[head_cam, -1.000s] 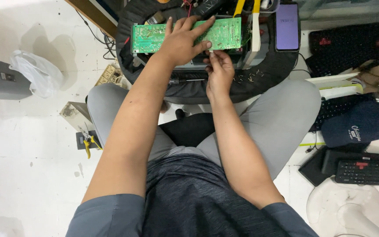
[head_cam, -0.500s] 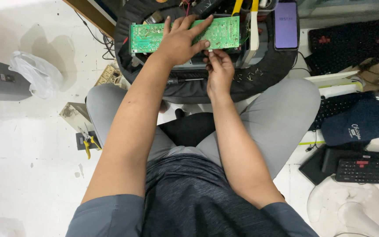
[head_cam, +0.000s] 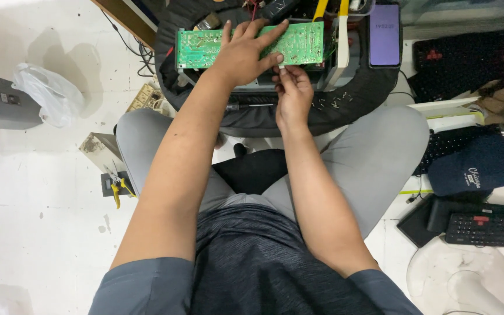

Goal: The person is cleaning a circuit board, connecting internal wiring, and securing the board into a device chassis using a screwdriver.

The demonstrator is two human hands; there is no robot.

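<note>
As I compare this with a second ago, little in the layout shifts; the changes are small.

Left hand (head_cam: 241, 53): stays flat, fingers spread, palm pressing the green circuit board (head_cam: 298, 44) down; it grips nothing, only pins.

Right hand (head_cam: 290, 93): stays at the board's near edge, fingertips pinched on a small pale part (head_cam: 282, 68); I cannot tell what kind of part it is. The pinch has crept slightly toward the board edge.

Circuit board: lies at the far middle of the scene, across the dark round housing (head_cam: 345, 99), unmoved between pictures.

Meaning: I judge this as fine work at one spot, with the board held steady and no step finished yet.

Phone (head_cam: 384, 35): stands far right of the board, screen lit.

Yellow-handled pliers (head_cam: 115, 189): on the floor at left, well apart from both hands.

Keyboard (head_cam: 485, 227): near right, untouched.
</note>
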